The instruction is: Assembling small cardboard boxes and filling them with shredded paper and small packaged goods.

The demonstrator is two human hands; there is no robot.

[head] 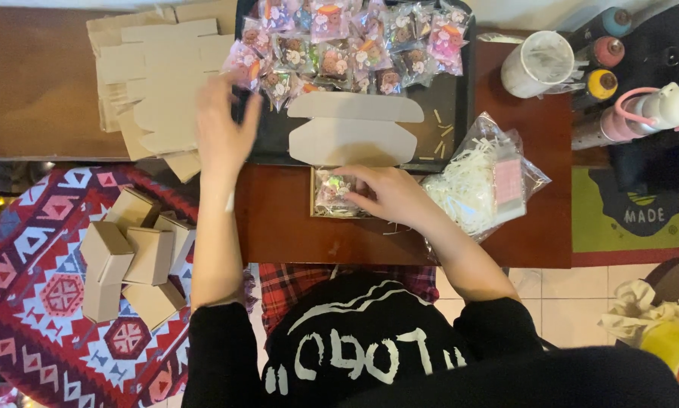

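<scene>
My right hand (388, 195) rests on a small clear wrapped packet (333, 190) lying inside an open brown cardboard box (313, 198) on the dark red table. The box's pale lid flaps (352, 128) stand open behind it. My left hand (222, 130), fingers spread and blurred, reaches toward the wrapped sweets (347, 47) heaped on a black tray (451, 106); it sits at the tray's left edge, beside one packet (242, 62). It holds nothing that I can see.
Flat unfolded box blanks (158, 75) lie at the upper left. Several closed brown boxes (131, 257) sit on a patterned rug. A clear bag of white paper shreds (479, 181) lies to the right, with a white cup (537, 62) and bottles (641, 113) beyond.
</scene>
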